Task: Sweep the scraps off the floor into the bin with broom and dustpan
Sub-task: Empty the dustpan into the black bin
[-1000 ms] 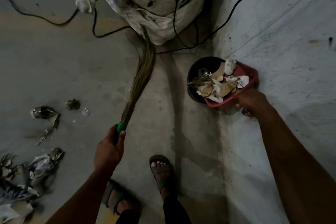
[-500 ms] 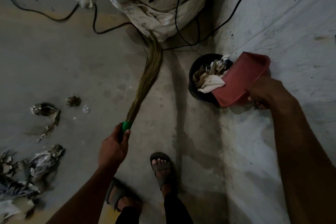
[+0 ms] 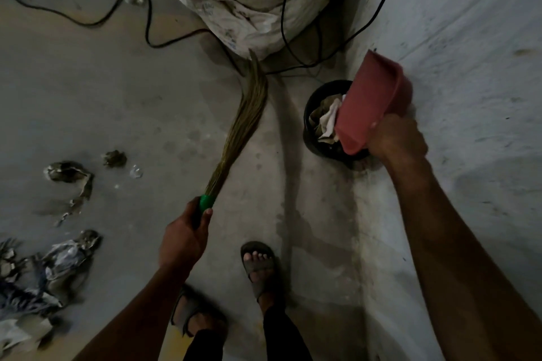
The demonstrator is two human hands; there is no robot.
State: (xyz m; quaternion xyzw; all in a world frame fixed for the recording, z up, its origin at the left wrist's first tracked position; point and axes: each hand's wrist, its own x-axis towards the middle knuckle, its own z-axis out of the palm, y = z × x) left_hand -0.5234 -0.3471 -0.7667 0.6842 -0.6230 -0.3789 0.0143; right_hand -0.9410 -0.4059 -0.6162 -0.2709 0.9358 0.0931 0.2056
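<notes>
Concrete floor (image 3: 146, 97) | right hand (image 3: 396, 141) tips dustpan (image 3: 372, 102) over bin (image 3: 316, 138)

One camera only, worn on the person's head, so no second view shares the scene. It looks steeply down and forward at the floor (image 3: 117, 97) from standing height. The wide-angle lens bends lines at the frame edges. Both forearms enter from 6 o'clock; the person's feet (image 3: 258, 267) lie at lower centre, directly beneath the lens. The left hand (image 3: 183, 240) sits near centre, the right hand (image 3: 396, 138) toward 2 o'clock. A wall (image 3: 469, 38) fills the 3 o'clock side.
</notes>
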